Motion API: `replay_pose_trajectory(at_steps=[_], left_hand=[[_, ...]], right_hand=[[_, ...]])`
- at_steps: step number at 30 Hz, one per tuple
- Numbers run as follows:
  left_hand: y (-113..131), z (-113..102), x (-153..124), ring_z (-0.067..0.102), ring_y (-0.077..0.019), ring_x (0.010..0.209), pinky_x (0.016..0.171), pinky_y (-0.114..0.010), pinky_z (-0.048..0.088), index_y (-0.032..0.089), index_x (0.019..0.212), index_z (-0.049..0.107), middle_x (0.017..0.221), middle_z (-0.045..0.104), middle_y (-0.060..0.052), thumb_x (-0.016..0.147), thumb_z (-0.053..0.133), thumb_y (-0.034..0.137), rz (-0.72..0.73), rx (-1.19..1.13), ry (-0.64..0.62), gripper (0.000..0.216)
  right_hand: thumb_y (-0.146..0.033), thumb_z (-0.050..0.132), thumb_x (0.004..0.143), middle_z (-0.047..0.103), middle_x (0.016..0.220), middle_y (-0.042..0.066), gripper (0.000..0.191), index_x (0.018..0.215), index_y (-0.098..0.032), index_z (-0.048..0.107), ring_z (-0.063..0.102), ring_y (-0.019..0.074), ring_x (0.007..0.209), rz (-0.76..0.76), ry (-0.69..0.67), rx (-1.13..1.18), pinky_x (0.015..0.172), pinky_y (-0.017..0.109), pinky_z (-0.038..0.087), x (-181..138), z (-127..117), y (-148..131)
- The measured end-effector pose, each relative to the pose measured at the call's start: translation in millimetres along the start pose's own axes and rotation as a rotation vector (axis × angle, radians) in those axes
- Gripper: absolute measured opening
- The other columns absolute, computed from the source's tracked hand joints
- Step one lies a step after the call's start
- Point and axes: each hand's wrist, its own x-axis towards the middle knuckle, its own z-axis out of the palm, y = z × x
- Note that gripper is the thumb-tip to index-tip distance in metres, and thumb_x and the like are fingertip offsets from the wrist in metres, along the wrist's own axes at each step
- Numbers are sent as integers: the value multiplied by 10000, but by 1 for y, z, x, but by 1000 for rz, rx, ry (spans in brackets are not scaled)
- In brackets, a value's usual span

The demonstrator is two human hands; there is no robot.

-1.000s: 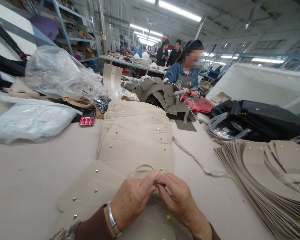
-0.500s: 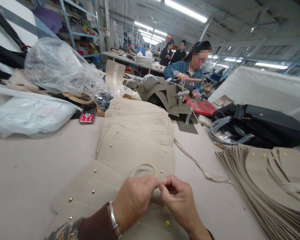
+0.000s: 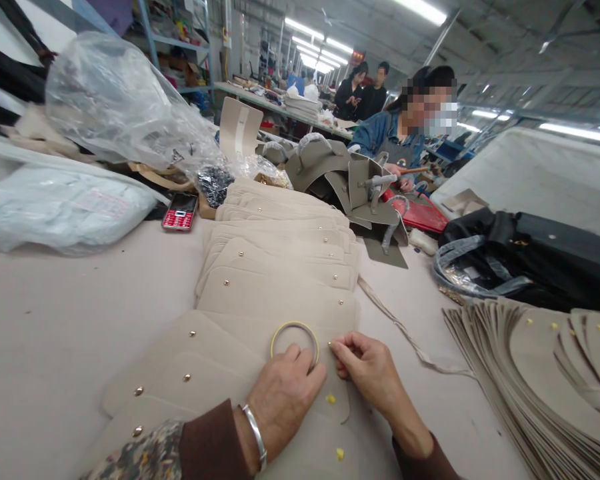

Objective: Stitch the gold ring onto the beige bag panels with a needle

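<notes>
A thin roll of yellow tape (image 3: 295, 325), ring-shaped, lies over the beige panels. My left hand (image 3: 286, 387) has its fingers curled over the roll's lower rim, closed on it. To its right, my right hand (image 3: 367, 368) pinches thumb and forefinger together beside a small metal stud; what they hold, if anything, is too small to make out. Two small yellow tape pieces (image 3: 331, 399) sit on the nearest panel below the hands. Overlapping beige panels (image 3: 275, 293) with metal studs stretch away in a long row.
To the right stand a fanned stack of panels (image 3: 525, 380) and a black bag (image 3: 540, 253). A cord (image 3: 405, 337) lies between. Left are a red phone (image 3: 180, 212) and a plastic-wrapped packet (image 3: 70, 200). Across the table a co-worker (image 3: 405, 133) holds a wooden-handled tool.
My hands have drawn apart, the left moving down with the tape roll and the right staying by the stud. A second yellow piece now shows on the panel. The view has shifted slightly.
</notes>
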Motion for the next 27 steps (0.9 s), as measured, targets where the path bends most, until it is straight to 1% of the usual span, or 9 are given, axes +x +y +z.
replay_pose_trajectory(at_steps=[4,8,11,14,16,19,21,24,27], left_hand=[[0,0,1,531,-227,799,644,-353,520,187,877,507,871,555,-38,911,519,163,-11,-14,-26,44],[-1,0,0,523,-231,807,650,-360,514,185,870,499,877,551,-41,911,508,145,-8,-15,-35,58],[-1,-1,-2,521,-225,804,655,-352,504,184,877,499,874,551,-40,906,516,136,-17,-13,-48,59],[-1,-3,-3,521,-215,791,657,-340,488,185,881,505,864,549,-37,910,515,143,-41,-6,-44,52],[-1,-4,-4,522,-211,779,664,-343,477,185,878,509,859,550,-38,913,507,143,-49,4,-27,54],[-1,-7,-3,525,-216,758,667,-358,466,182,876,517,842,556,-44,906,492,118,-55,25,-7,75],[0,-9,-2,533,-226,756,660,-367,464,181,873,518,831,561,-48,902,484,109,-56,36,-11,84],[0,-8,-1,543,-234,762,661,-374,467,179,872,517,834,570,-52,899,474,98,-53,44,-20,96],[0,-7,-2,544,-231,757,665,-373,468,177,871,517,840,577,-53,888,467,79,-49,41,-6,111]], right_hand=[[-312,558,812,611,524,-4,213,667,-176,636,561,129,473,-141,40,-302,480,208,423,1,3,-12],[-252,526,824,664,600,8,203,657,-188,622,608,139,541,-251,81,-441,544,217,428,3,6,-17],[-253,542,830,642,564,-23,113,849,-189,634,601,143,504,-259,116,-454,535,226,433,1,6,-11],[-293,550,861,599,513,-58,191,1013,-180,576,582,145,450,-230,168,-400,492,227,440,-6,2,0],[-300,509,903,658,627,-17,144,950,-192,592,630,146,540,-310,169,-401,552,230,477,-12,1,6],[-250,453,938,702,831,52,191,907,-188,631,673,168,745,-524,158,-521,707,260,498,-17,3,12],[-218,427,946,701,845,73,219,924,-169,639,671,183,772,-585,176,-608,725,275,490,-16,8,13],[-203,427,938,692,785,71,234,859,-163,643,659,186,713,-549,221,-691,682,273,471,-10,14,8],[-198,472,907,674,727,41,193,807,-178,636,633,162,655,-459,211,-711,644,245,441,-7,15,-2]])
